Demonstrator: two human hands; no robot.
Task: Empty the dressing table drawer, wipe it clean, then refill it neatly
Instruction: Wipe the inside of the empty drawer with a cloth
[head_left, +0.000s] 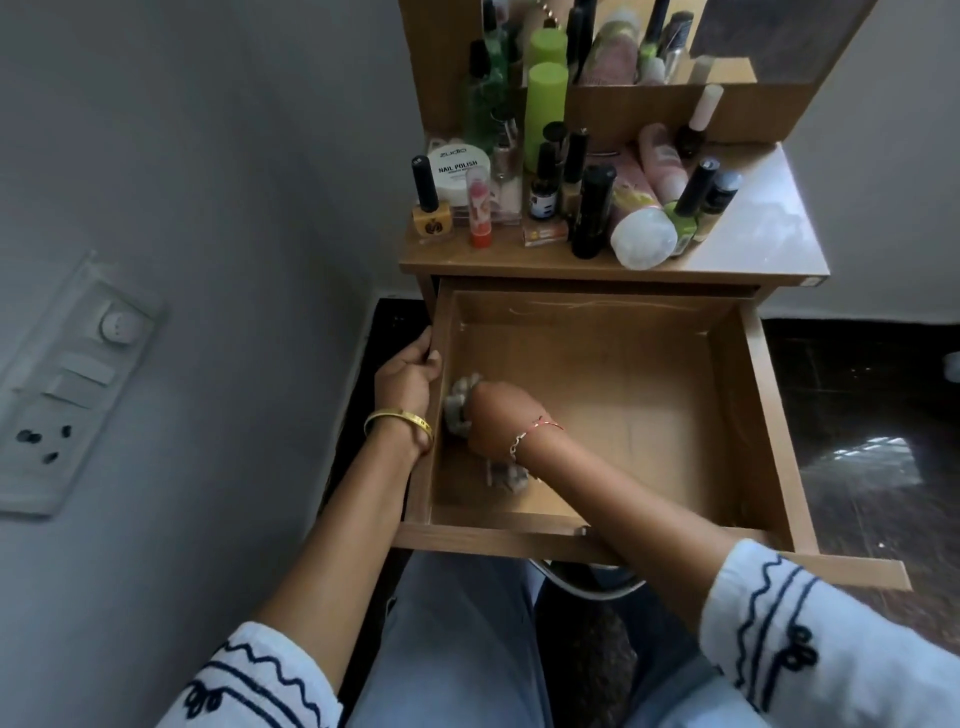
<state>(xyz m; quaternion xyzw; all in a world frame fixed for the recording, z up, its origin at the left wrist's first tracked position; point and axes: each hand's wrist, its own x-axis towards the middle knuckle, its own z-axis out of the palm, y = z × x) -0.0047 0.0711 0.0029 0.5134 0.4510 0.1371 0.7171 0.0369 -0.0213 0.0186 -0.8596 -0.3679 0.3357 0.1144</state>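
While the left hand (415, 364) grips the drawer (769, 415) by its left wall to steady it, the right hand (493, 415) clutches a crumpled cloth (460, 395) against the floor at the near-left corner, apparently wiping. Bottles (587, 208) crowd the dressing table top (753, 208) above, probably awaiting refill; nothing obstructs the bare drawer floor.

Cloth (460, 400) mostly hidden under the right hand (498, 415), tabletop bottles' (545, 171) small labels blurred
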